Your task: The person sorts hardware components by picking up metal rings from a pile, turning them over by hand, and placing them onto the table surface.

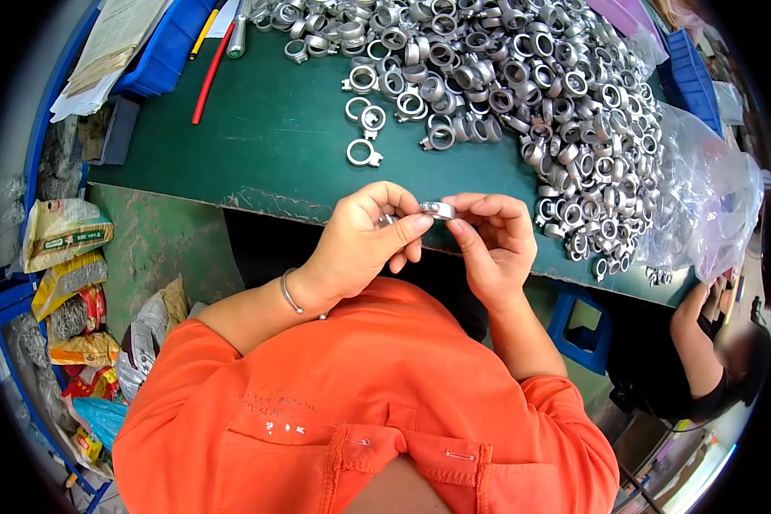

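Just over the table's near edge, a small silver metal ring with a lug is held between both hands. My left hand is closed, its thumb and forefinger at the ring's left side. Another bit of shiny metal shows among its curled fingers, mostly hidden. My right hand pinches the right side of the ring between thumb and fingers. Beyond the hands, a few loose rings lie apart on the green tabletop, beside a large heap of similar rings.
A red stick, a yellow pen and a blue bin are at the back left. Clear plastic bags cover the right end. A blue stool stands below, and another person's arm is at the right.
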A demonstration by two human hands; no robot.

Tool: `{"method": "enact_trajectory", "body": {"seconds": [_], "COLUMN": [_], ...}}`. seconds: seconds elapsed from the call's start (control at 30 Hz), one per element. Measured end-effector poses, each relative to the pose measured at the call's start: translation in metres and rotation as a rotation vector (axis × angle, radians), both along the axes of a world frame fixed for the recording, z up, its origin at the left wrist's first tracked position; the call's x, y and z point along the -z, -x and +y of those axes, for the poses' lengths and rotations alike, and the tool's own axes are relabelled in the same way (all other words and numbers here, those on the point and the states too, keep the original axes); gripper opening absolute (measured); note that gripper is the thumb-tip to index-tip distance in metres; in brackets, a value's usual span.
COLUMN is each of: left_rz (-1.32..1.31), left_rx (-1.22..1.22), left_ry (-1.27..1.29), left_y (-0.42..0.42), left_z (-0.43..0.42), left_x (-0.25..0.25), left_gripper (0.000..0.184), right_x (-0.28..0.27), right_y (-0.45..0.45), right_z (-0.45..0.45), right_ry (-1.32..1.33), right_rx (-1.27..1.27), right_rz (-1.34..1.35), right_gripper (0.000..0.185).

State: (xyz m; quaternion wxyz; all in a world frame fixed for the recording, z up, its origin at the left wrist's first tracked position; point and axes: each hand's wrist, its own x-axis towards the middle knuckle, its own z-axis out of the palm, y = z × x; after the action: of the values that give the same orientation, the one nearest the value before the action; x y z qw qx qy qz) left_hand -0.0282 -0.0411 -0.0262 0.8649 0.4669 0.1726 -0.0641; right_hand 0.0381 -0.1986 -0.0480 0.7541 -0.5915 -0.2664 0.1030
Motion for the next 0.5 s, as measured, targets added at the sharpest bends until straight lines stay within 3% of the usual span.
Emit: {"method": "enact_trajectory", "body": {"seconds": [0.13, 0.2, 0.5], "left_rz": [-0.012, -0.024, -0.059], "left_rx": [-0.018, -0.03, -0.035], "left_ry": [-0.003, 0.004, -0.017], "left_y": [0.0, 0.0, 0.001], "left_z": [-0.001, -0.002, -0.002], "left_x": [0.001, 0.001, -0.001], "left_gripper": [0.011, 0.012, 0.016], "right_x": [-0.007, -0.015, -0.011], "right_y": [-0.002, -0.01, -0.009], "right_z": [0.0, -0.001, 0.0], "right_ry": [0.139, 0.375, 0.363], "right_rx": [0.042, 0.024, 0.007], "right_rz": [-0.034, -0.424, -0.271], "right_gripper": [0.025, 0.023, 0.02]}}
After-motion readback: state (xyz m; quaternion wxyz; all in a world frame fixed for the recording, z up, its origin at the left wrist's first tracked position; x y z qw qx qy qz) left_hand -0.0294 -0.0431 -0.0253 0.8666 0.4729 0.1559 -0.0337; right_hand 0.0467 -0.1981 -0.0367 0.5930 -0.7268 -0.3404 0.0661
